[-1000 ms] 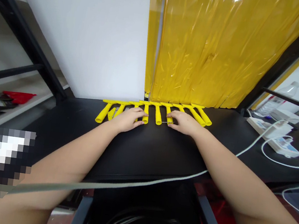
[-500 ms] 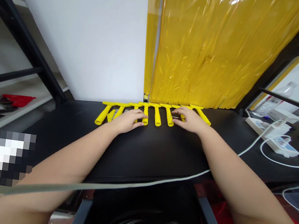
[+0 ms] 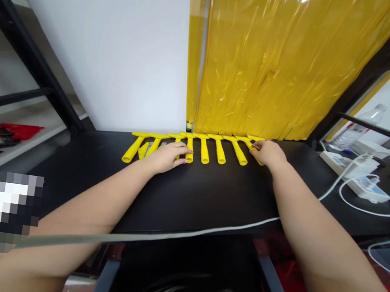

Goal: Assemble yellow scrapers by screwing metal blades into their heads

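Observation:
Several yellow T-shaped pieces with hollow round handles, like squeegee handles [image 3: 219,150], lie side by side on the black table [image 3: 206,195], crossbars toward the back. My left hand [image 3: 168,157] rests over the left part of the row, fingers stretched and thumb apart, beside one handle [image 3: 189,153]. At the right end, my right hand [image 3: 269,152] is closed at the fingertips over the last yellow piece [image 3: 259,162] and partly hides it. A thin shiny strip [image 3: 255,147] shows at those fingertips. A small yellow cutter-like tool [image 3: 143,150] lies among the left handles.
Behind the row stand a white panel [image 3: 121,50] and a yellow plastic curtain [image 3: 269,69]. Power strips [image 3: 364,185], cables and a plastic bottle [image 3: 359,127] are at the right. A pale cord [image 3: 183,234] crosses the table's front edge. Black frame posts flank both sides.
My right hand has moved right along the row, from near the middle handles to the last one, uncovering a handle. My left hand has stayed in place.

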{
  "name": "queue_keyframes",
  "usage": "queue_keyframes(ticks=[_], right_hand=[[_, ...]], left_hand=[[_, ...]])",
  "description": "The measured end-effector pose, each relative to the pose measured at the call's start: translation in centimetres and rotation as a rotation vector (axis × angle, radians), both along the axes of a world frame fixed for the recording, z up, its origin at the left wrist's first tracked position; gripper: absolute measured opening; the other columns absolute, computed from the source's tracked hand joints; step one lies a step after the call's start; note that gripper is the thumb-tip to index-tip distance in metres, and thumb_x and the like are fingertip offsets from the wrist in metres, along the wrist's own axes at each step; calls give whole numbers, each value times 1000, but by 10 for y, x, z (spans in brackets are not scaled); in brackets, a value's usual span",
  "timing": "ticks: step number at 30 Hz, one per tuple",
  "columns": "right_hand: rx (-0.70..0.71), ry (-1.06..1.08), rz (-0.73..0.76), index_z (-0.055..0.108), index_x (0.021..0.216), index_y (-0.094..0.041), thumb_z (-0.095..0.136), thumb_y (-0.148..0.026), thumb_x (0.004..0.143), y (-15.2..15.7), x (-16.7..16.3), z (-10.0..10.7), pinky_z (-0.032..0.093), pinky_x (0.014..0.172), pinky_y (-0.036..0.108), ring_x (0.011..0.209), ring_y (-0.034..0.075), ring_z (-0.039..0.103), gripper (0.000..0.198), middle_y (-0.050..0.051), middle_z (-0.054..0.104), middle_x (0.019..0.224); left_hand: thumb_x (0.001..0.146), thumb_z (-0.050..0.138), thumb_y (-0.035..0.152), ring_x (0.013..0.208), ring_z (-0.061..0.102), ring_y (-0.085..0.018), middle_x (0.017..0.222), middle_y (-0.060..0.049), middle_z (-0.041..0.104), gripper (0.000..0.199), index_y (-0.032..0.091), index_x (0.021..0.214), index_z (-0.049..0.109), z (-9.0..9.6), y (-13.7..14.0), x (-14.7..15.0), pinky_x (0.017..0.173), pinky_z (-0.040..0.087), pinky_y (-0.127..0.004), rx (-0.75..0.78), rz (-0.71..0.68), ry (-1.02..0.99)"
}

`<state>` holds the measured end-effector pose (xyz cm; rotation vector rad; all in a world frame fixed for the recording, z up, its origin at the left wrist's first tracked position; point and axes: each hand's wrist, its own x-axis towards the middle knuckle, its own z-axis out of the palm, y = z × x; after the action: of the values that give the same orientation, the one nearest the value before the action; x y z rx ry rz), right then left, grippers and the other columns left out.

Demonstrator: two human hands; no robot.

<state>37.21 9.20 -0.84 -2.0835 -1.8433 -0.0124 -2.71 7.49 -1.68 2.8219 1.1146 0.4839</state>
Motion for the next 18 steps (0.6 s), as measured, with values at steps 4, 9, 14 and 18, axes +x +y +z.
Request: queue_keyframes(ticks=[4, 9, 14, 18], right_hand=[[125, 75, 242, 80, 108, -21, 65, -42, 93, -9, -24, 2, 57, 84, 39, 96, 27, 73, 30, 10, 79, 105], [118, 16, 426, 73, 124, -25, 64, -54, 93, -29, -75, 2, 56, 79, 36, 90, 25, 73, 44, 6, 78, 99], [20, -179, 403, 62, 139, -30, 58, -54, 96, -38, -104, -3, 57, 76, 42, 95, 34, 74, 49, 12, 78, 104], [-23, -206, 369, 70, 129, -30, 57, -50, 97, -37, -104, -6, 58, 78, 43, 96, 34, 75, 40, 14, 78, 105]], left_hand=[[102, 56, 37, 125, 62, -27, 135, -11, 65, 36, 23, 133, 67, 0, 0, 2, 111, 48, -43, 16, -15, -12], [101, 56, 36, 124, 63, -27, 134, -11, 65, 36, 24, 133, 67, 0, -1, 4, 111, 49, -43, 14, -18, -18], [101, 55, 37, 124, 63, -27, 133, -10, 65, 35, 26, 132, 67, 0, -1, 5, 111, 49, -43, 9, -16, -24], [101, 55, 38, 124, 63, -27, 134, -11, 65, 37, 25, 133, 67, 0, 0, 4, 110, 49, -44, 4, -15, -21]])
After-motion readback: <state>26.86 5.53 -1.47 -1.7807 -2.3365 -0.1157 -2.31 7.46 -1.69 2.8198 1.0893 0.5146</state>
